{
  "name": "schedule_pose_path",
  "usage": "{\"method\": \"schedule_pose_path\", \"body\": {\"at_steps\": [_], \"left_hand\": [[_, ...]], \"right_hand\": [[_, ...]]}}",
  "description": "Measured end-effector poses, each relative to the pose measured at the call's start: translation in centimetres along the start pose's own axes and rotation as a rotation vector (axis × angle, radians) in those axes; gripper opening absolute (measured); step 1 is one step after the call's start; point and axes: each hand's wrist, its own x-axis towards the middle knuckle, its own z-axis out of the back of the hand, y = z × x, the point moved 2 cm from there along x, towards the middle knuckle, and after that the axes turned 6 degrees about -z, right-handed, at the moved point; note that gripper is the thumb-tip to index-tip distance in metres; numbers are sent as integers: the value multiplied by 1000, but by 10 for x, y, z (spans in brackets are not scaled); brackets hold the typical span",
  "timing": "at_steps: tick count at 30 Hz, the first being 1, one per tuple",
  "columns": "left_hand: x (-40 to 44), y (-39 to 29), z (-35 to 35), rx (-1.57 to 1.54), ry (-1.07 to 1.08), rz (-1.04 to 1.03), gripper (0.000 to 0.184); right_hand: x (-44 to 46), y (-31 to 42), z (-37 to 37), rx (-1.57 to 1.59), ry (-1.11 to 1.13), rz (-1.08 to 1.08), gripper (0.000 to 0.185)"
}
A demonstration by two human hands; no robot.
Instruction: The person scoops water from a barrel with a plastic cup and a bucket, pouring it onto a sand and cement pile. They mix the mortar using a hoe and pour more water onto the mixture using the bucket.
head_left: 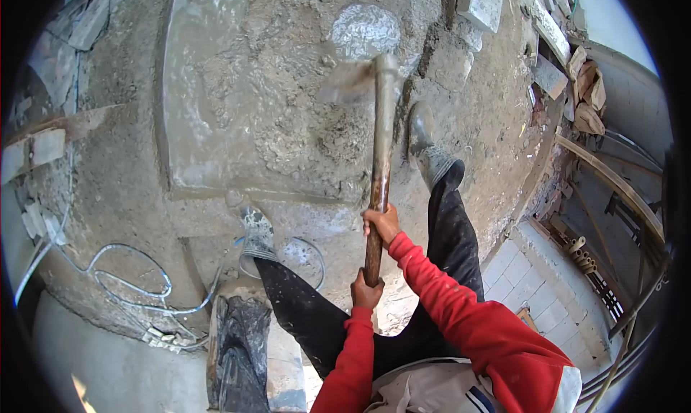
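Observation:
A hoe with a long wooden handle (pixel 383 139) reaches away from my body, its blade (pixel 349 82) blurred over wet grey mortar (pixel 288 110). My left hand (pixel 366 291) is wrapped round the lower end of the handle. Farther up the same handle, my right hand (pixel 383 224) grips it. The mortar lies in a shallow rectangular bed, rough in the middle and smoother at the left. Just beyond the blade is a shiny wet patch (pixel 366 31).
Muddy boots (pixel 432 143) stand on both sides of the handle. A clear hose (pixel 133 308) coils at lower left. Concrete blocks (pixel 480 4) lie at upper right, with a block wall (pixel 529 283) and curved wood (pixel 619 186) farther right. Black plastic (pixel 243 352) lies near the bottom.

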Motion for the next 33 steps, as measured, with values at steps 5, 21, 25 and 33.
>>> {"method": "schedule_pose_path", "body": {"at_steps": [5, 21, 25, 33], "left_hand": [[100, -60, 53, -245, 149, -80, 25], [-21, 12, 95, -428, 7, 442, 30], [48, -5, 132, -76, -25, -145, 23], [136, -48, 143, -101, 132, 190, 23]], "right_hand": [[37, 103, -63, -24, -108, 302, 12], [8, -75, -122, -265, 8, -45, 24], [9, 15, -140, -3, 53, 146, 15], [97, 62, -145, 106, 47, 21, 14]]}}
